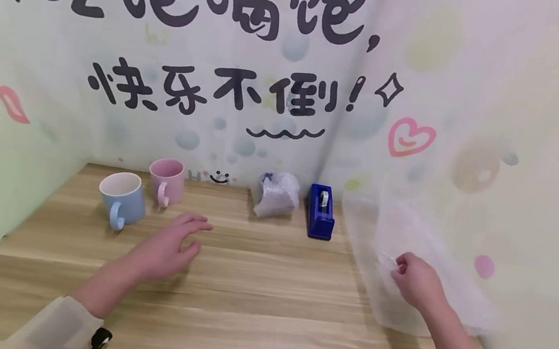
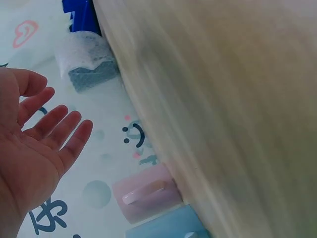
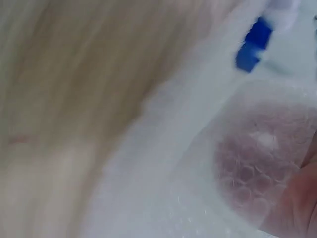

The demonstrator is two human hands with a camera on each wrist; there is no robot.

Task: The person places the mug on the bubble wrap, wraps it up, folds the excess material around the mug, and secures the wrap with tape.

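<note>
At the right side of the table, my right hand (image 1: 417, 280) pinches the edge of a clear sheet of bubble wrap (image 1: 448, 270). In the right wrist view its round bubbles show, with part of the hand (image 3: 297, 198) seen through and beside the film. My left hand (image 1: 169, 248) is held over the middle left of the table, palm down, fingers loosely spread and holding nothing. Nearest to it are a pink mug (image 1: 173, 183) and a light blue mug (image 1: 128, 201), both upright with handles toward me. The left wrist view shows that hand's (image 2: 37, 139) bare palm.
By the back wall lies a bundle wrapped in bubble wrap (image 1: 278, 196). To its right stands a blue tape dispenser (image 1: 321, 211) with a roll in it. Printed cloth walls (image 1: 542, 175) border the wooden table (image 1: 250, 307) at the back and sides.
</note>
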